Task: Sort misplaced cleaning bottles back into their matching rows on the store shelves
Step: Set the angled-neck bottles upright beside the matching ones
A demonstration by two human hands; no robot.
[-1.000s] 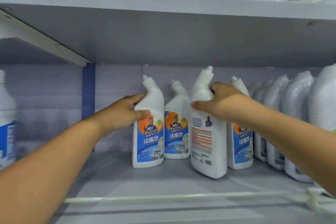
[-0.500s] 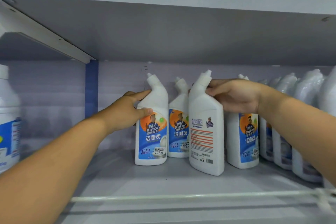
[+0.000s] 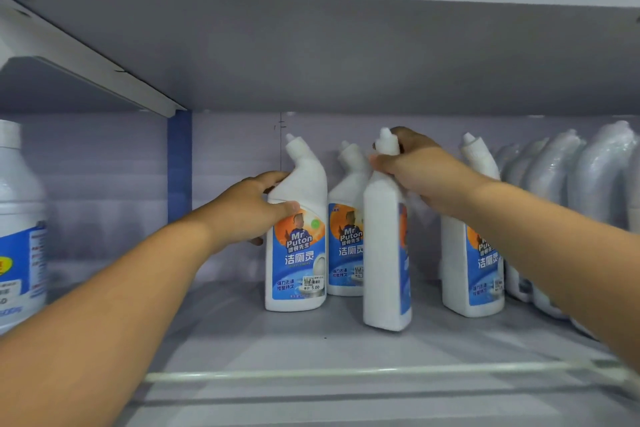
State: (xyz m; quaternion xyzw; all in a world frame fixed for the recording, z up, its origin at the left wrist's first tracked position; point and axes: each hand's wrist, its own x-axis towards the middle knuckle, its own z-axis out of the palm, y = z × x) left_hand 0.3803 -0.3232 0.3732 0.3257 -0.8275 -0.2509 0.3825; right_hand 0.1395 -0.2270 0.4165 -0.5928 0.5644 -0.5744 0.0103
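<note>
Several white angled-neck toilet cleaner bottles with blue and orange labels stand on the grey shelf [image 3: 277, 340]. My left hand [image 3: 249, 208] grips the shoulder of the leftmost bottle [image 3: 298, 253], which stands upright with its label facing me. My right hand [image 3: 415, 173] holds the neck of a second bottle [image 3: 386, 253] standing at the shelf front, turned so its narrow side faces me. Another labelled bottle [image 3: 346, 253] stands behind, between the two. A further one [image 3: 474, 263] stands to the right, partly hidden by my right forearm.
A row of plastic-wrapped white bottles [image 3: 568, 191] fills the shelf's right side. A large blue-labelled bottle [image 3: 20, 229] stands at the far left past a blue upright [image 3: 179, 166]. A white guard rail [image 3: 346, 373] runs along the shelf's front edge. The upper shelf board [image 3: 311, 45] hangs low overhead.
My right hand has turned its bottle from back label facing me to narrow side facing me, and moved up to the neck. My left hand has kept its grip.
</note>
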